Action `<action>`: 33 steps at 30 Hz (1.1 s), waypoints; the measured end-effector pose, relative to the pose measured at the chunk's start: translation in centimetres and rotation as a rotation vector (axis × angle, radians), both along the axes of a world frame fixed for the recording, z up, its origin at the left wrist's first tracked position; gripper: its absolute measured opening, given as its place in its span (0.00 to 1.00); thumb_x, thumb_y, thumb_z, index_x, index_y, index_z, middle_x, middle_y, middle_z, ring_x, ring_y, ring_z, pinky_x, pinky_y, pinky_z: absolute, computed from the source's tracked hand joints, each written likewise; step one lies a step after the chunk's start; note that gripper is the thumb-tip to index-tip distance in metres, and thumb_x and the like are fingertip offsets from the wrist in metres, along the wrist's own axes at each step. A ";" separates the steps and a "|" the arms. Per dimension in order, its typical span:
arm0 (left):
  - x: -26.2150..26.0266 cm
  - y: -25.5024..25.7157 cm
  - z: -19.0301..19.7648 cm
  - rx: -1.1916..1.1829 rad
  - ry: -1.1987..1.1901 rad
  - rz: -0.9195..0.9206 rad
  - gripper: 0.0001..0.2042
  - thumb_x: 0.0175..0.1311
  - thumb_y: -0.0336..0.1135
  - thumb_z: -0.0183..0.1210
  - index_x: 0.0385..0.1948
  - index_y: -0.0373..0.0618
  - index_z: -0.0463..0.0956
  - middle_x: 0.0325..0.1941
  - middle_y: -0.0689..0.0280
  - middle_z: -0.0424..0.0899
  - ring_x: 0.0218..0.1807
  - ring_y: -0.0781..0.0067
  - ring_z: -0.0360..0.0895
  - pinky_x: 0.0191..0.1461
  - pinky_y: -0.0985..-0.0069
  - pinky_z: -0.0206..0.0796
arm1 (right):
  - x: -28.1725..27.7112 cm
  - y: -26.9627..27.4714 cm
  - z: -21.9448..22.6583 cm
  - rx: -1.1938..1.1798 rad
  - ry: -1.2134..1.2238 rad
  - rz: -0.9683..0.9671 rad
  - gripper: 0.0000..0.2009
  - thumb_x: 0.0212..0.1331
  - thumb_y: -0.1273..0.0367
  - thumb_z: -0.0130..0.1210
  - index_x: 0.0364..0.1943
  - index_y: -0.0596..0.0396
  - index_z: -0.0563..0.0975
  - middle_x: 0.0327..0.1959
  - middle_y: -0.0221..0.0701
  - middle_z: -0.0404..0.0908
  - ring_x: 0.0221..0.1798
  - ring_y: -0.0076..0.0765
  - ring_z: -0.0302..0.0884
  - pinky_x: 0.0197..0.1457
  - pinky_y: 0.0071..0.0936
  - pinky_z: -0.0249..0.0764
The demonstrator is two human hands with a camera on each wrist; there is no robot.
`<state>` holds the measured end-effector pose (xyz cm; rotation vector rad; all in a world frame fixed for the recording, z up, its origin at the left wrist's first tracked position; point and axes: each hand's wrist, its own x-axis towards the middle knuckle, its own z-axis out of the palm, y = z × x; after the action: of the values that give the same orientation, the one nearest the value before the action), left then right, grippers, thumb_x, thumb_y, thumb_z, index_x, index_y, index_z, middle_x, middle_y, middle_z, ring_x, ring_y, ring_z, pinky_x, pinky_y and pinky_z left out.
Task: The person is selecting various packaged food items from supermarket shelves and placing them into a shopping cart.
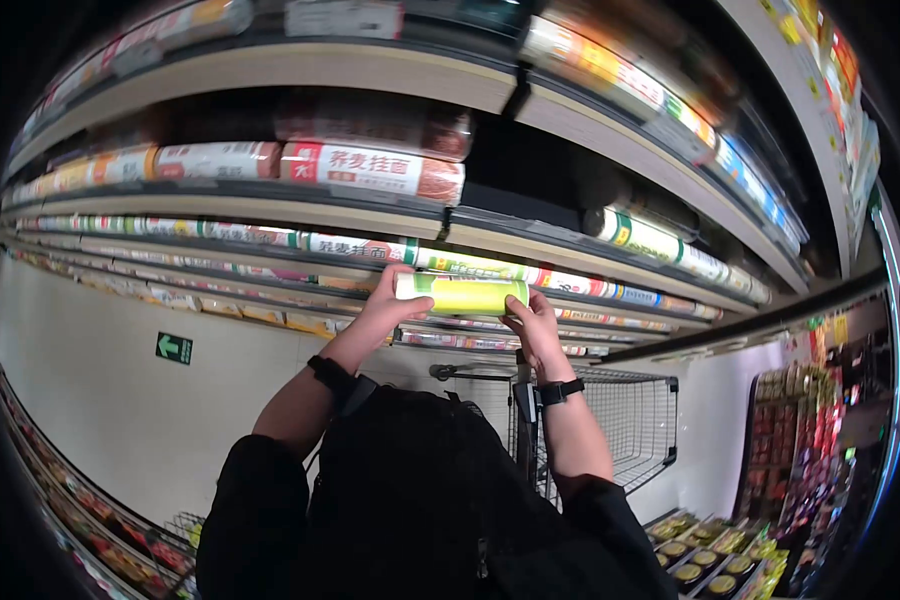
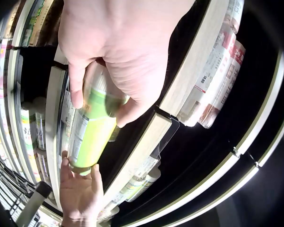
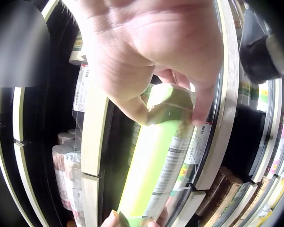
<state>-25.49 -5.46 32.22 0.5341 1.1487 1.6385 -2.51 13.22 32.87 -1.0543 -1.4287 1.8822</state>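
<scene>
A yellow-green cylindrical package (image 1: 462, 295) lies level between two hands in the head view, in front of the shelves. The left hand (image 1: 395, 300) grips one end and the right hand (image 1: 535, 325) pinches the other, thumbs on the near side. In the left wrist view the left hand (image 2: 116, 56) curls round the near end of the package (image 2: 97, 127), and the right hand (image 2: 80, 194) holds the far end. Small printed text shows on a white label of the package (image 3: 154, 161) in the right wrist view, below the right hand (image 3: 156, 52).
Shelves (image 1: 340, 205) carry rows of wrapped cylindrical packages (image 1: 370, 168). A wire shopping cart (image 1: 620, 425) stands at the right below the hands. A green arrow sign (image 1: 174, 348) lies on the floor at the left; stacked jars (image 1: 705, 560) are at lower right.
</scene>
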 end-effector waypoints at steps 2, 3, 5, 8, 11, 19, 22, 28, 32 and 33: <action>0.1 0.4 -1.7 0.044 0.090 0.063 0.32 0.59 0.24 0.69 0.63 0.48 0.59 0.57 0.60 0.73 0.57 0.69 0.77 0.55 0.70 0.76 | -1.3 1.0 -0.3 0.029 -0.028 0.056 0.15 0.68 0.72 0.60 0.55 0.54 0.71 0.54 0.32 0.78 0.54 0.34 0.79 0.60 0.40 0.80; -0.4 0.6 -2.4 0.007 0.123 0.012 0.35 0.56 0.25 0.71 0.63 0.46 0.59 0.59 0.57 0.72 0.60 0.65 0.74 0.59 0.68 0.73 | -1.5 1.1 -0.6 0.016 -0.017 0.021 0.16 0.67 0.73 0.61 0.56 0.55 0.71 0.54 0.32 0.78 0.55 0.33 0.78 0.59 0.38 0.80; -0.9 2.4 -3.7 -0.025 0.426 0.068 0.37 0.54 0.28 0.73 0.64 0.45 0.58 0.59 0.55 0.71 0.63 0.63 0.71 0.62 0.66 0.70 | -1.7 1.8 -0.2 0.038 0.036 -0.006 0.17 0.66 0.74 0.61 0.55 0.54 0.70 0.55 0.32 0.77 0.57 0.33 0.77 0.60 0.35 0.78; -2.2 4.5 -3.4 -0.044 0.813 0.107 0.42 0.51 0.38 0.77 0.65 0.43 0.59 0.62 0.47 0.68 0.70 0.52 0.63 0.70 0.59 0.61 | -2.2 3.5 -0.2 0.125 0.060 -0.024 0.21 0.64 0.72 0.63 0.58 0.53 0.69 0.60 0.33 0.74 0.52 0.30 0.77 0.52 0.26 0.76; -3.2 5.9 -1.8 -0.175 1.160 0.156 0.41 0.49 0.44 0.77 0.65 0.41 0.65 0.66 0.42 0.67 0.71 0.39 0.60 0.71 0.55 0.59 | -3.3 3.3 0.8 0.182 -0.098 -0.118 0.30 0.62 0.68 0.67 0.67 0.53 0.66 0.68 0.36 0.68 0.55 0.32 0.75 0.52 0.29 0.72; -6.4 12.9 -3.0 -0.008 1.257 0.307 0.13 0.71 0.34 0.53 0.51 0.39 0.77 0.52 0.50 0.83 0.54 0.50 0.79 0.61 0.58 0.68 | -5.0 10.3 -2.0 0.339 0.099 -0.104 0.23 0.66 0.68 0.62 0.63 0.59 0.72 0.63 0.34 0.76 0.66 0.35 0.70 0.69 0.36 0.67; -7.7 15.4 -4.8 -0.086 1.383 0.299 0.13 0.69 0.35 0.55 0.51 0.40 0.78 0.51 0.50 0.83 0.52 0.50 0.80 0.61 0.57 0.68 | -6.2 11.3 -3.0 0.427 -0.041 -0.161 0.20 0.67 0.68 0.60 0.62 0.58 0.73 0.62 0.34 0.76 0.65 0.34 0.71 0.69 0.34 0.67; -8.0 15.8 -4.2 -0.113 1.404 0.294 0.13 0.69 0.36 0.55 0.50 0.40 0.78 0.51 0.50 0.83 0.52 0.49 0.80 0.60 0.57 0.68 | -6.8 12.5 -4.8 0.494 -0.095 -0.188 0.15 0.68 0.69 0.59 0.56 0.57 0.76 0.57 0.32 0.78 0.60 0.31 0.72 0.66 0.33 0.70; -7.7 13.6 -5.1 -0.148 1.402 0.268 0.13 0.69 0.36 0.55 0.50 0.40 0.78 0.50 0.50 0.84 0.51 0.49 0.80 0.60 0.57 0.69 | -5.9 9.9 -3.4 0.649 -0.150 -0.228 0.09 0.68 0.70 0.57 0.49 0.57 0.78 0.50 0.32 0.80 0.54 0.30 0.75 0.60 0.33 0.73; -8.6 14.3 -4.8 -0.158 1.402 0.257 0.13 0.69 0.36 0.55 0.50 0.40 0.78 0.50 0.50 0.84 0.51 0.49 0.80 0.60 0.56 0.69 | -6.1 10.2 -3.3 0.677 -0.141 -0.213 0.07 0.67 0.72 0.56 0.45 0.58 0.79 0.47 0.32 0.81 0.51 0.30 0.75 0.57 0.33 0.73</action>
<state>-34.04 8.87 27.40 1.5921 2.3757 1.2330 -8.60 23.45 29.58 -0.9502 -1.7692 1.0593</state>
